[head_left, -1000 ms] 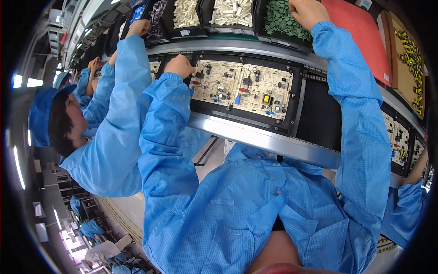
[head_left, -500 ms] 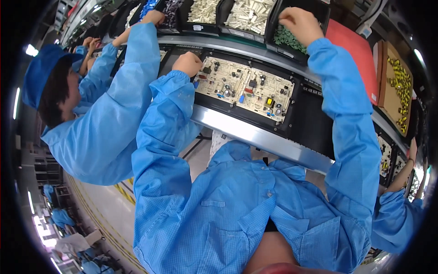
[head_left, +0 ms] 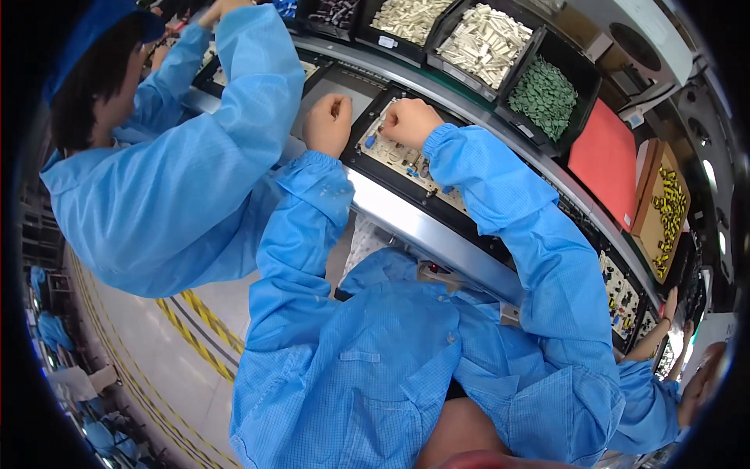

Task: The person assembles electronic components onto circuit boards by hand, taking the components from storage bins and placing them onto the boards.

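Observation:
My left hand (head_left: 328, 125) is curled closed beside the left end of a circuit board (head_left: 397, 156). Something small and dark shows between its fingers, too small to name. Over the board's upper left part, my right hand (head_left: 410, 123) is bent down with fingertips pinched together; whatever they hold is hidden. The cream board carries blue and dark components and lies in a black frame (head_left: 394, 180). My right forearm covers its right part.
Beyond the line stand black bins of white parts (head_left: 484, 45), cream parts (head_left: 412, 17) and green discs (head_left: 544, 98). To the right are a red sheet (head_left: 603, 160) and a cardboard tray (head_left: 650, 227) of yellow-black parts. A co-worker's blue sleeve (head_left: 262, 70) is close on my left.
My right hand has left the green-disc bin and come down left to the board. My left hand has turned up, just off the board's end. The view has shifted.

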`<state>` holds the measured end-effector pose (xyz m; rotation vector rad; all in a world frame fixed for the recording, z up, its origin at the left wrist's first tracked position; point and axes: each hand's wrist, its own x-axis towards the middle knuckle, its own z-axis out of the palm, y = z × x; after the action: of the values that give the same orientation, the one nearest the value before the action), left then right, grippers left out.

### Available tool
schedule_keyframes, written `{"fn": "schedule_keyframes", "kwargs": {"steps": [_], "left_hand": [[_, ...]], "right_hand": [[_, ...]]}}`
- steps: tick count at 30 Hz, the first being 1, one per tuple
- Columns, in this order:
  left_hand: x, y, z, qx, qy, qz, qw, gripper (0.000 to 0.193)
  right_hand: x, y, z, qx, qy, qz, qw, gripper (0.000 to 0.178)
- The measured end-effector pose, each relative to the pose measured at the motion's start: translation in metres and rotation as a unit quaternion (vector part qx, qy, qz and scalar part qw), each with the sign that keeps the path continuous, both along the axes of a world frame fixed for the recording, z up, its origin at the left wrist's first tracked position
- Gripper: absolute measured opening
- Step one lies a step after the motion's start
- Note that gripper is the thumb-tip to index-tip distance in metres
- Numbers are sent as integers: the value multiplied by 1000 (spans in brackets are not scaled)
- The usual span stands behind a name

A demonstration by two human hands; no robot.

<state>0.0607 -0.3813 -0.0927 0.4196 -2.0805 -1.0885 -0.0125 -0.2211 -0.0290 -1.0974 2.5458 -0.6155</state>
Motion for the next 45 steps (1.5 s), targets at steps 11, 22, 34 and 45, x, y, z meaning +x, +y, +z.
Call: {"fn": "schedule_keyframes", "kwargs": {"steps": [11, 22, 34, 45], "left_hand": [[5, 0, 8, 25, 17, 15, 999, 17], [6, -1, 7, -13, 22, 34, 999, 17], [2, 14, 17, -49, 22, 32, 998, 17], [15, 32, -15, -30, 33, -77, 996, 23]], "right_hand": [[2, -13, 7, 72, 28, -5, 997, 17], [11, -21, 16, 149, 99, 19, 984, 25], [9, 4, 19, 125, 161, 50, 978, 19], [1, 238, 111, -98, 199, -72, 972, 23]]}}
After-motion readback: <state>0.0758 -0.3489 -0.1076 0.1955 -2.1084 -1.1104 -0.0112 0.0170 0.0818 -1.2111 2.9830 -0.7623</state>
